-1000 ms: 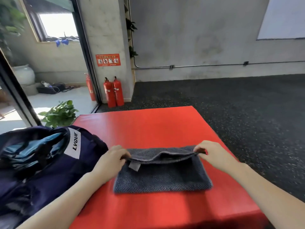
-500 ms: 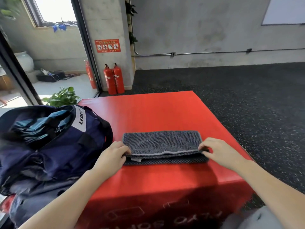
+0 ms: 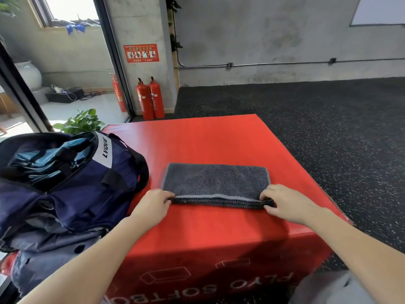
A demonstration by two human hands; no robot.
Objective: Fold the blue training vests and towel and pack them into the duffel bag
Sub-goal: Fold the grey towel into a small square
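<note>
A dark grey towel (image 3: 215, 182) lies folded on the red soft box (image 3: 197, 145). My left hand (image 3: 151, 206) pinches the towel's near left corner. My right hand (image 3: 285, 202) pinches the near right corner, where the folded layers meet at the near edge. The navy duffel bag (image 3: 72, 189) sits open at the box's left side. Blue training vests (image 3: 48, 159) show inside its opening.
Two red fire extinguishers (image 3: 150, 98) stand by the concrete pillar beyond the box. A green potted plant (image 3: 82, 121) is behind the bag. Black speckled rubber floor (image 3: 317, 119) surrounds the box on the right and far sides.
Both hands pulled the towel's far edge over toward me, folding it in half. The edge now lies on the near edge.
</note>
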